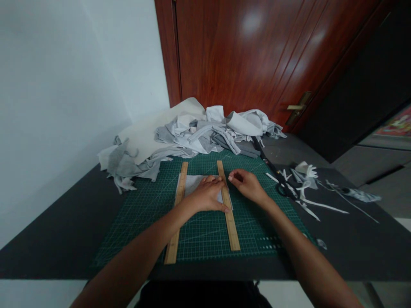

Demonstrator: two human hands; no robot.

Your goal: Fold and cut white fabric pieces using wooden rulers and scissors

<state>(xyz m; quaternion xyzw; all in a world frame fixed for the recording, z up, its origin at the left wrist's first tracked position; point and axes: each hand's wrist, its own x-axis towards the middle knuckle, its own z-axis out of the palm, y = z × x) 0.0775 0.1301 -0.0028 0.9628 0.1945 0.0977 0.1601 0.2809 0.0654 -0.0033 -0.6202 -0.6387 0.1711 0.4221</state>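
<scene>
My left hand (209,193) lies with its fingers spread across the right wooden ruler (230,224), pressing it onto a piece of light grey cloth (192,184). Just right of that ruler, my right hand (245,183) is curled, thumb and fingertips drawn together near the cloth's right edge. Whatever is in that pinch, if anything, is too small to make out. A second wooden ruler (181,188) rests along the cloth's left side. Cloth and rulers lie on a green cutting mat (147,222) printed with a grid.
Grey and white fabric scraps (205,132) are heaped behind the mat, beside a cream sheet (150,132). To the right are black-handled scissors (285,189), white strips (326,206) and a small clear piece (321,244). A white wall (80,85) and wooden door (237,55) border the dark table (58,222).
</scene>
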